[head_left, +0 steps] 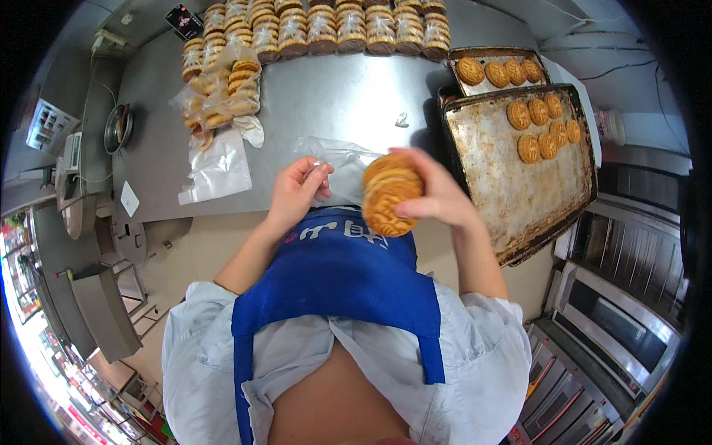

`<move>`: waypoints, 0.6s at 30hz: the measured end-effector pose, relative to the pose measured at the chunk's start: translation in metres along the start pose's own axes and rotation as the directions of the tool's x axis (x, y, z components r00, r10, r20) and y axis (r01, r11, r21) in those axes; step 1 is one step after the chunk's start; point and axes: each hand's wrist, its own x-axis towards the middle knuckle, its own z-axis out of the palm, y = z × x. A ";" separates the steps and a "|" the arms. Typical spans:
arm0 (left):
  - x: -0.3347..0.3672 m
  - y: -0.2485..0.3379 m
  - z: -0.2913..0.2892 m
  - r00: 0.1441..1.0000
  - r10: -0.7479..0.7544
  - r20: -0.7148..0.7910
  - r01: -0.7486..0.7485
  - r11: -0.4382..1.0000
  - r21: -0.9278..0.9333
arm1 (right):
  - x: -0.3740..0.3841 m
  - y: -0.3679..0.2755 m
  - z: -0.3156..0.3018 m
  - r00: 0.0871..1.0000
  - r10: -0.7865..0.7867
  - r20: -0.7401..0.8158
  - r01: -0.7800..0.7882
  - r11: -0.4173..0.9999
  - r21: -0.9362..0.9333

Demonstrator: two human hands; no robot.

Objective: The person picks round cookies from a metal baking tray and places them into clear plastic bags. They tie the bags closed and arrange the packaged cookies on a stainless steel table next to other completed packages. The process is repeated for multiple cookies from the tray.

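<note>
My right hand (434,194) grips a stack of round golden pastries (389,196) with pressed patterns on top, held tilted in front of my apron. My left hand (300,189) is closed in a pinch on the edge of a clear plastic bag (340,159), just left of the stack. The bag spreads behind the pastries over the table's near edge, and part of it is hidden by them. Loose pastries (538,111) of the same kind lie on a worn baking tray (489,170) to my right.
Bagged pastry stacks (322,33) line the far side of the steel table (334,89). A larger bag of pastries (226,93) and flat plastic bags (216,167) lie at the left. Another tray (482,89) with pastries sits behind the near one. A crumpled scrap (401,119) lies mid-table.
</note>
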 end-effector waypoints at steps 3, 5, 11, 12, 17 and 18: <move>-0.013 -0.006 -0.013 0.997 -0.020 0.068 0.020 1.000 0.000 | 0.051 0.066 0.030 0.982 0.190 -0.015 -0.184 0.967 0.177; -0.030 -0.009 -0.020 0.985 -0.117 0.125 0.120 0.993 -0.015 | 0.086 0.096 0.044 0.970 0.080 -0.230 -0.137 0.959 -0.247; -0.041 -0.004 -0.018 0.921 -0.027 0.389 0.040 0.999 -0.024 | 0.128 0.098 0.074 0.875 -0.224 -0.429 -0.180 0.672 -0.718; -0.038 0.007 -0.017 0.938 0.001 0.347 -0.006 1.000 0.016 | 0.129 0.097 0.075 0.909 -0.134 -0.395 -0.226 0.639 -0.736; -0.024 0.034 -0.018 0.994 0.011 0.107 -0.009 1.000 -0.026 | 0.109 0.087 0.072 0.953 0.128 -0.273 -0.301 0.419 -0.856; -0.022 0.037 -0.016 0.990 -0.005 0.143 0.010 0.999 -0.039 | 0.096 0.084 0.061 0.982 0.096 -0.161 -0.188 0.470 -0.863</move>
